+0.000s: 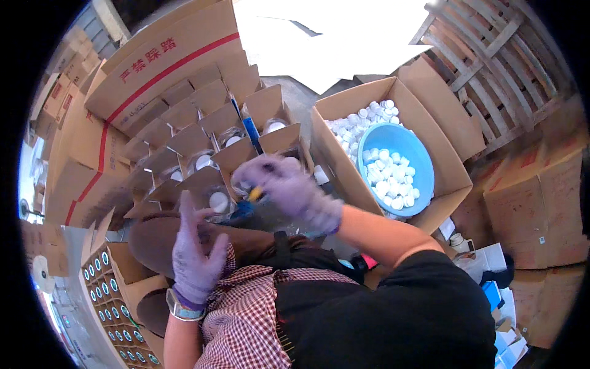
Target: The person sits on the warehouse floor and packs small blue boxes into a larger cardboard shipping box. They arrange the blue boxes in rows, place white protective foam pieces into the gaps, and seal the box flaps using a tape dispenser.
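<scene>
Glare whitens the top — right hand (287, 186) blurred, edges bowed.

Grey floor (294, 93); on it, divided carton (196, 43) at left, open carton (340, 165) at right, standing apart.

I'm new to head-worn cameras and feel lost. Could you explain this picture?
No machine here: a person works with two gloved hands. The picture comes from a fisheye camera on their head, looking down, so edges bend. The pale purple gloved left hand is open, with nothing visibly held. The pale purple gloved right hand is blurred, near a divided brown cardboard box; a small yellow object shows at its fingers, perhaps held. Farther right, a round light-blue plastic basin of small white caps sits inside another brown cardboard box.
</scene>
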Demonstrator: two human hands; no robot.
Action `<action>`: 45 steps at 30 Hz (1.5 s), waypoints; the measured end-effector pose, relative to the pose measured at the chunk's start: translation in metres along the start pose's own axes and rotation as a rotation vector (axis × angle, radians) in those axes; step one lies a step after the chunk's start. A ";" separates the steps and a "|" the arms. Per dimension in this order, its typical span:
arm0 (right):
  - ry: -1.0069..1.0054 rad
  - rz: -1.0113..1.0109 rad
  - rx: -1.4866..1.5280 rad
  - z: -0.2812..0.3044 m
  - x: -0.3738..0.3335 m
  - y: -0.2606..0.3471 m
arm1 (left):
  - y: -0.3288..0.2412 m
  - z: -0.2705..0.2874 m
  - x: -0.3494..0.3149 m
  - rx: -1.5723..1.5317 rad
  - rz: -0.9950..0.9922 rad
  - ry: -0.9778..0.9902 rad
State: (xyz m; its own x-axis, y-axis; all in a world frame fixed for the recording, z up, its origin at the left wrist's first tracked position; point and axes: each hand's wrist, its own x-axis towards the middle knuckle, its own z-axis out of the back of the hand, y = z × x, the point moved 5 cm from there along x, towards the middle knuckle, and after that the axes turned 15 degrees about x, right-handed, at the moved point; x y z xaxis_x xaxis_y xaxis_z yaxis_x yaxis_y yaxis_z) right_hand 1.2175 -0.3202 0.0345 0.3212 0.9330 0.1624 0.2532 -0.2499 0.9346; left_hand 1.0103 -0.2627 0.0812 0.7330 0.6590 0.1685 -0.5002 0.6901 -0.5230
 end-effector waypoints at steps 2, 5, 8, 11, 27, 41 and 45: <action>-0.256 0.071 -0.221 0.079 -0.003 0.000 | 0.032 0.013 0.011 0.105 0.005 -0.110; -0.403 -0.163 -1.094 0.217 -0.035 -0.009 | 0.098 0.036 0.030 0.141 0.073 -0.129; -0.472 -0.579 -1.378 0.302 -0.079 -0.024 | 0.139 0.036 0.053 0.204 0.152 0.006; -0.551 -0.146 -1.407 0.267 -0.055 -0.033 | 0.156 0.008 0.075 0.436 0.063 0.140; -0.503 -0.264 -1.144 0.123 0.037 -0.248 | 0.090 -0.197 0.202 0.430 -0.370 0.094; -0.256 -0.064 -0.928 0.185 0.007 -0.227 | 0.083 -0.305 0.196 0.397 -0.457 0.670; -0.632 -0.481 -0.476 0.188 -0.019 -0.211 | 0.086 -0.311 0.212 0.322 -0.345 0.698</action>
State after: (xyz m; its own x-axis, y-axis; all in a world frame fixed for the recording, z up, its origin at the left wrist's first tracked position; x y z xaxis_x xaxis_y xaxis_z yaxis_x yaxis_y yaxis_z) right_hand 1.3296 -0.3336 -0.2250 0.7525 0.5588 -0.3485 0.1318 0.3906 0.9111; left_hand 1.2660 -0.1564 -0.1882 0.9327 0.1328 -0.3353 -0.2256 0.9402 -0.2551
